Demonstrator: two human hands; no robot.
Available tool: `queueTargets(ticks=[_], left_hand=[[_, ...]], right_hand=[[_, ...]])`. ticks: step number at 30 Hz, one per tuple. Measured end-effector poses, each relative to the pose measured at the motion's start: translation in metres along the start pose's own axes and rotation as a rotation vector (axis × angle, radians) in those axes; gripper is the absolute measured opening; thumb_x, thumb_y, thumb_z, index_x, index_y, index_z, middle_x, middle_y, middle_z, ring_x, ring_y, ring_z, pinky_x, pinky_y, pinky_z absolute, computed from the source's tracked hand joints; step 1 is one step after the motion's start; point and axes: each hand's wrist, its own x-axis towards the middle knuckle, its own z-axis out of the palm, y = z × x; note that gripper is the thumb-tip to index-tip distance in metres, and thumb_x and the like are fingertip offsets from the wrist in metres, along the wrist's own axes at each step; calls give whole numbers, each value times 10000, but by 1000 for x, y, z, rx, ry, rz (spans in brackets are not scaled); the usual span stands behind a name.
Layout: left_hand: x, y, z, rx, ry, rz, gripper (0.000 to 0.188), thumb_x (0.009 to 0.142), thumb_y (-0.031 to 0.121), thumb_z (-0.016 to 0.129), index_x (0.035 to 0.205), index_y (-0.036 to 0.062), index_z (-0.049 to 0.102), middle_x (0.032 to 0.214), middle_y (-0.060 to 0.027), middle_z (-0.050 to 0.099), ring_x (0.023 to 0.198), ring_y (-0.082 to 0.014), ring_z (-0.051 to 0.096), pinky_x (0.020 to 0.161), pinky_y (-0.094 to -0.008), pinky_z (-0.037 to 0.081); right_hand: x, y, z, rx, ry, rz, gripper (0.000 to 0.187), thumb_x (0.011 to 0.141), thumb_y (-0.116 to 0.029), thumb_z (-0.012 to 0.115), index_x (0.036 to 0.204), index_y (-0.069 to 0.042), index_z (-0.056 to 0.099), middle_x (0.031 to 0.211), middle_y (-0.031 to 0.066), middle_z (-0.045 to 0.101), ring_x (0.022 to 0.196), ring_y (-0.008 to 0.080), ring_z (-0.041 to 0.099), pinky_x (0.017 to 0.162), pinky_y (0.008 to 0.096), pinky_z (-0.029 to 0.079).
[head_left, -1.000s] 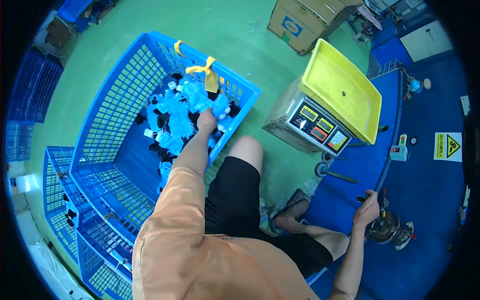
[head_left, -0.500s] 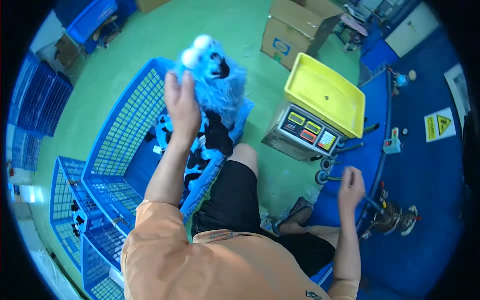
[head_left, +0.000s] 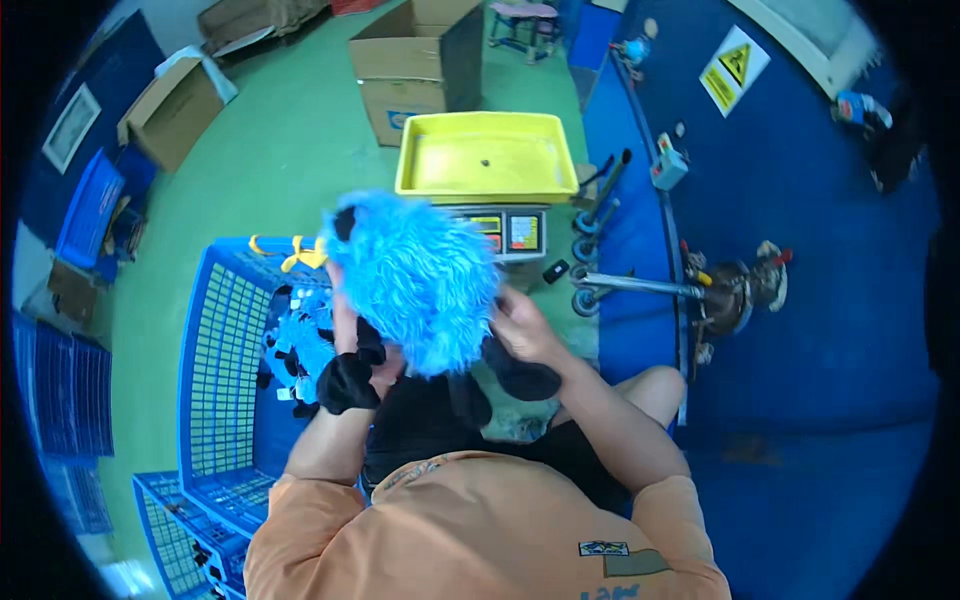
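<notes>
A fluffy bright-blue plush toy with dangling black feet is held up in front of my body, over my lap. My left hand grips its left side, the fingers mostly hidden by fur and a black limb. On the opposite side, my right hand closes on the toy above a black foot. At the toy's upper left, a yellow strip with short prongs shows; whether it belongs to the toy I cannot tell. Several blue-and-black plush toys lie in the blue plastic crate to my left.
Ahead stands a scale bearing a yellow tray. Behind it is an open cardboard box. To the right, a metal-armed machine and small round-ended posts line a blue surface. More blue crates sit at lower left.
The plush toy has come out of the crate area toward my lap and turned, its eyes no longer showing. My right hand has moved from beside the posts onto it. The view has swung right.
</notes>
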Motion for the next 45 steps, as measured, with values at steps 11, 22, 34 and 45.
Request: queueTargets(ticks=[11, 22, 34, 45], left_hand=[[2, -71, -11, -269, 214, -888, 398, 975, 294, 601, 1270, 28, 594, 1182, -102, 686, 975, -251, 677, 965, -387, 521], [-5, -139, -33, -104, 150, -804, 372, 946, 211, 656, 1268, 34, 593, 1123, -117, 699, 934, -238, 693, 814, -351, 588], [6, -208, 59, 35, -506, -781, 327, 986, 241, 651, 1230, 38, 574, 1083, -74, 666, 843, -163, 646, 744, -275, 565], [52, -213, 83, 243, -754, -744, 288, 1035, 329, 539, 1059, 56, 628, 884, -26, 641, 655, -107, 544, 593, -219, 468]], right_hand=[[-36, -8, -25, -64, 576, 198, 356, 985, -88, 593, 1319, 14, 522, 1144, 86, 646, 935, 128, 601, 847, 265, 486], [-32, -12, -59, -557, 650, -94, 222, 1003, -211, 564, 952, -9, 639, 723, 5, 569, 641, 115, 428, 610, 299, 385], [-139, -124, -166, -943, 1149, -275, 250, 990, -137, 551, 1173, 2, 651, 1026, 103, 685, 906, 187, 623, 846, 302, 482], [-6, -71, -93, -1624, 327, -536, 194, 905, -113, 621, 1092, -108, 675, 908, 78, 707, 751, 254, 628, 746, 368, 486]])
